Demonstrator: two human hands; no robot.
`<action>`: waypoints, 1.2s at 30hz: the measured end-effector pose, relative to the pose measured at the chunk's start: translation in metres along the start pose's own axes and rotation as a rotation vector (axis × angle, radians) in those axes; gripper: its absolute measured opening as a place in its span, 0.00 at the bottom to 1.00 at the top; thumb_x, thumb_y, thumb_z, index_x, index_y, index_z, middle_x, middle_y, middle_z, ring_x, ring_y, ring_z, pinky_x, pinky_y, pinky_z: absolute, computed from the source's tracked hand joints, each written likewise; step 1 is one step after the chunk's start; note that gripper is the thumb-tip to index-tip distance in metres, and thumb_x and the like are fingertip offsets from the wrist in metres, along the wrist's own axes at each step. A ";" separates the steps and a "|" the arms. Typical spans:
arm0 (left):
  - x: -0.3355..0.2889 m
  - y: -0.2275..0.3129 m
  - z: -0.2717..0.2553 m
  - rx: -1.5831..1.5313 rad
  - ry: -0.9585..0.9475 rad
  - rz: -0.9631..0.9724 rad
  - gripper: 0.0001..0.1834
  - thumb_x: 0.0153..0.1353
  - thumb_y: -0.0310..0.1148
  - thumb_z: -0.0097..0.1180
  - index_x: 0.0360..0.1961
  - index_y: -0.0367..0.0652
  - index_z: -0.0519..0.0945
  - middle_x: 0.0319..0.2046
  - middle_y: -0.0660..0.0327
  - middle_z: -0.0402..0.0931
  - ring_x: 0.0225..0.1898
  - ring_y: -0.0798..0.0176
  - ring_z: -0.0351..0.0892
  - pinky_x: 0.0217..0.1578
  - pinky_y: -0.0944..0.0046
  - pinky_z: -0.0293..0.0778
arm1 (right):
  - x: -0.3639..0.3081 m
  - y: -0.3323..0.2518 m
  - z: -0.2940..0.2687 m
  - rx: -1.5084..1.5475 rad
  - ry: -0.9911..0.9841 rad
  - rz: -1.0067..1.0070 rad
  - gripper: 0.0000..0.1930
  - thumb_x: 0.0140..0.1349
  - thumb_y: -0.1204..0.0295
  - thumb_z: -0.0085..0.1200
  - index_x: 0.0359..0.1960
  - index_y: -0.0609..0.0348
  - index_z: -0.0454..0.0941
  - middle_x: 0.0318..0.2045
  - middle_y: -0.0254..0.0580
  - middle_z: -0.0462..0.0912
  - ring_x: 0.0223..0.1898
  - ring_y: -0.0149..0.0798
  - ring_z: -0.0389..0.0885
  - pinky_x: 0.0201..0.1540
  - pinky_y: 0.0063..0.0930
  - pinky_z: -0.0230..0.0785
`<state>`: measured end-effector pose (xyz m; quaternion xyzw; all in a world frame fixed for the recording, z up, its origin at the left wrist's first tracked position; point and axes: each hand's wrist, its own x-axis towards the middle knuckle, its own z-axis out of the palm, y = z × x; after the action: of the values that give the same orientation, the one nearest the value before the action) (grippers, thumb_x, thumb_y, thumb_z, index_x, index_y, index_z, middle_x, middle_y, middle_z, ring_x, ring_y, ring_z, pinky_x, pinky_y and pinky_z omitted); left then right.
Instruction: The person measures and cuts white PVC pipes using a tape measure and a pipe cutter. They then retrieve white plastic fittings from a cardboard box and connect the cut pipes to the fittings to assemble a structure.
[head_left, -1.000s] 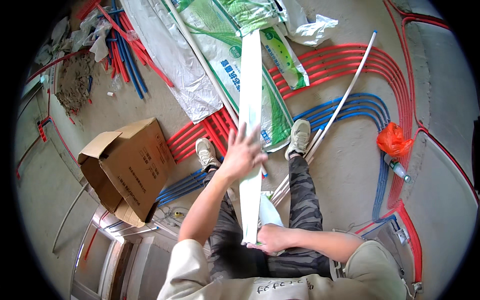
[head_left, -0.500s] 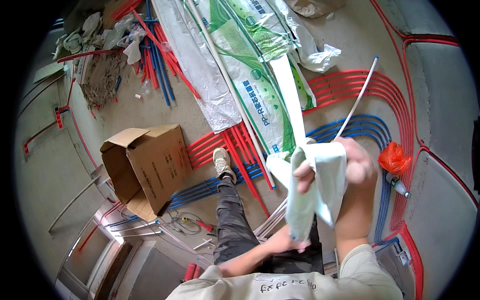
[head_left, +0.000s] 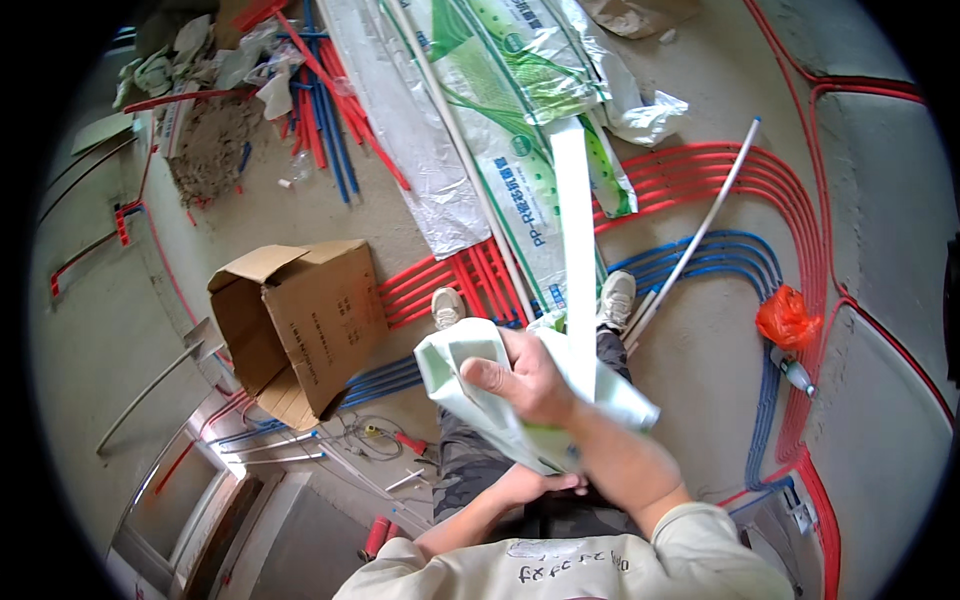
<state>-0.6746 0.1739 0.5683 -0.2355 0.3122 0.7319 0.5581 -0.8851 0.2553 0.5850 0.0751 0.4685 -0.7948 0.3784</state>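
The right hand (head_left: 535,382) grips bunched plastic sheeting (head_left: 475,415); the left hand (head_left: 530,485), just below, is at its lower edge, grip unclear. Left of both lies an open cardboard box (head_left: 325,335); to their right, a red bag (head_left: 788,318) hides its contents.

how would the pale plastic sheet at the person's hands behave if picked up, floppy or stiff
Probably floppy: the pale plastic sheet bends into loose folds by the right hand. Likely light for its size, as it looks thin along its edges. Its smooth surface may make it slippery.
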 end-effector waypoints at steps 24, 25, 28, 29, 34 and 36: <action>-0.219 0.059 -0.160 0.279 1.079 0.665 0.57 0.43 0.37 0.83 0.69 0.31 0.59 0.61 0.50 0.70 0.60 0.52 0.72 0.64 0.51 0.66 | 0.180 0.110 0.291 1.038 -0.367 0.236 0.16 0.78 0.57 0.40 0.42 0.54 0.76 0.16 0.23 0.55 0.12 0.20 0.48 0.14 0.19 0.45; -0.206 0.065 -0.183 0.452 1.206 0.894 0.48 0.45 0.30 0.81 0.66 0.34 0.64 0.58 0.55 0.71 0.58 0.55 0.73 0.63 0.53 0.66 | 0.200 0.097 0.308 0.995 -0.642 0.118 0.14 0.76 0.60 0.46 0.41 0.56 0.78 0.17 0.26 0.63 0.13 0.21 0.57 0.14 0.18 0.49; -0.184 0.148 -0.269 0.369 1.550 0.985 0.25 0.66 0.33 0.62 0.60 0.37 0.70 0.53 0.58 0.74 0.54 0.58 0.73 0.61 0.55 0.68 | 0.228 0.020 0.318 -0.419 -0.713 -0.412 0.21 0.62 0.55 0.65 0.43 0.63 0.81 0.31 0.46 0.81 0.36 0.45 0.83 0.43 0.39 0.77; -0.181 0.187 -0.312 0.460 1.685 1.082 0.24 0.64 0.36 0.64 0.56 0.36 0.73 0.49 0.55 0.76 0.51 0.55 0.76 0.56 0.53 0.70 | 0.231 0.010 0.306 -0.805 -0.507 -0.751 0.24 0.58 0.54 0.66 0.46 0.62 0.81 0.44 0.54 0.81 0.52 0.53 0.79 0.56 0.47 0.70; -0.246 0.374 -0.445 1.372 2.423 1.047 0.26 0.53 0.49 0.72 0.41 0.35 0.85 0.34 0.46 0.85 0.38 0.42 0.86 0.39 0.46 0.80 | 0.262 0.018 0.154 -0.743 0.145 -0.935 0.17 0.60 0.70 0.64 0.49 0.63 0.80 0.52 0.55 0.80 0.57 0.55 0.78 0.62 0.44 0.68; -0.238 0.423 -0.465 1.712 2.362 0.844 0.29 0.54 0.49 0.72 0.47 0.35 0.83 0.39 0.45 0.85 0.41 0.42 0.86 0.43 0.47 0.79 | 0.256 0.055 0.049 -0.771 0.270 -0.626 0.15 0.63 0.68 0.62 0.48 0.64 0.80 0.50 0.52 0.81 0.53 0.50 0.80 0.59 0.38 0.70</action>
<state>-1.0206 -0.3972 0.4925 -0.1799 0.9272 -0.1653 -0.2839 -1.0166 0.0651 0.4525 -0.1118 0.7722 -0.6227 0.0584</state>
